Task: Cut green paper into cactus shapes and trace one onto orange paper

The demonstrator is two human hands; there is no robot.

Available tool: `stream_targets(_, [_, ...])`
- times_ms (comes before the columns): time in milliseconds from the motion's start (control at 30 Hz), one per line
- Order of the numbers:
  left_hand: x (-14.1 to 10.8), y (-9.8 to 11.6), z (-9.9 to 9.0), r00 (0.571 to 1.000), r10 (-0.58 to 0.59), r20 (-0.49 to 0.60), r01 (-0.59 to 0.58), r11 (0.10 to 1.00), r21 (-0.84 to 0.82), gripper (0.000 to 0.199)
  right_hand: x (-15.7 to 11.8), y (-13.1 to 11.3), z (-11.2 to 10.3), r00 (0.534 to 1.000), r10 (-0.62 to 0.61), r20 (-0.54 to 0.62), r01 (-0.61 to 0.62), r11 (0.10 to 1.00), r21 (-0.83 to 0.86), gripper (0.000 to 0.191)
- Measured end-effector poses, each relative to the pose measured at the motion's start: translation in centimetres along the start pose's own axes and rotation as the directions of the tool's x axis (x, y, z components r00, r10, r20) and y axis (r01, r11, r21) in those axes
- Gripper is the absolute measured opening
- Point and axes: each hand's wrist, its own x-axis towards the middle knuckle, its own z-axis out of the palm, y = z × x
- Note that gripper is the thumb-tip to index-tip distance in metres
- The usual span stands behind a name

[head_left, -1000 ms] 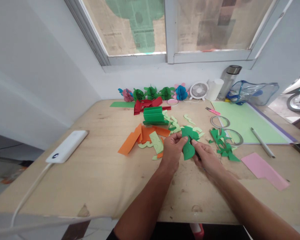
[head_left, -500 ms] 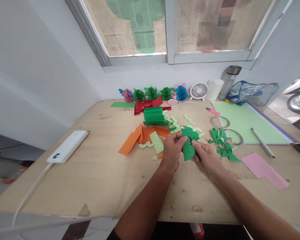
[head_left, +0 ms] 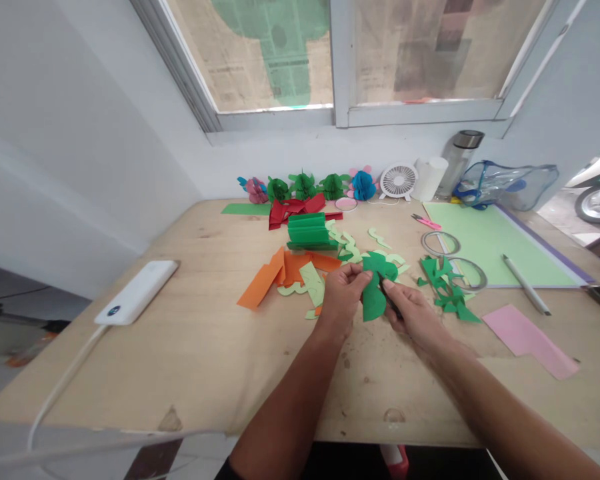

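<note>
My left hand (head_left: 343, 293) pinches a green paper piece (head_left: 375, 300) with rounded, scalloped edges between thumb and fingers. Closed around dark-handled scissors (head_left: 393, 308), my right hand (head_left: 414, 312) is at the paper's right edge; my fingers hide most of the scissors. Just beyond the hands lie pale green curly paper offcuts (head_left: 349, 248) and a folded green paper stack (head_left: 307, 231). Orange paper pieces (head_left: 263, 283) rest left of my left hand. A heap of green paper scraps (head_left: 447, 290) is to the right of my right hand.
Paper flowers (head_left: 304, 185) and a small white fan (head_left: 399, 181) line the wall. On the right are tape rolls (head_left: 440, 244), a pen (head_left: 525, 285), pink snips (head_left: 427, 222), light green sheets (head_left: 510, 240) and pink paper (head_left: 527, 340). A white power bank (head_left: 137, 293) lies left.
The green paper has turned slightly in my left hand, its lower lobe now facing more to the left. My right hand stays nearly in place at its edge.
</note>
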Motion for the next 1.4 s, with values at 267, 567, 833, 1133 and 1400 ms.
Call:
stream_targets(267, [-0.23,0.01,0.19,0.999,-0.016,0.034,0.015,1.0,0.027,0.021,-0.05,-0.06,-0.04,1.0,-0.01,-0.008,0.01,1.0,0.008,0.05])
stream_targets(567, [-0.08,-0.15,0.04,0.998,-0.004,0.069,0.002,0.999,0.032,0.024,-0.09,-0.28,0.01,1.0,-0.005,-0.024,0.006,1.0,0.019,0.051])
stream_targets(833, [0.01,-0.44,-0.03,0.998,0.016,0.066,-0.021,0.997,0.071,0.023,0.1,-0.02,0.01,1.0,-0.011,-0.027,0.011,1.0,-0.007,0.052])
stream_targets(1133, [0.09,-0.48,-0.09,0.997,0.026,0.079,-0.032,0.997,0.076,0.025,0.05,-0.23,0.04,1.0,-0.011,-0.016,0.011,1.0,0.005,0.053])
stream_targets(1400, [-0.01,-0.27,0.04,0.996,0.026,0.081,-0.03,0.998,0.048,0.025,0.1,0.06,0.08,1.0,-0.013,-0.005,0.013,0.999,0.044,0.052])
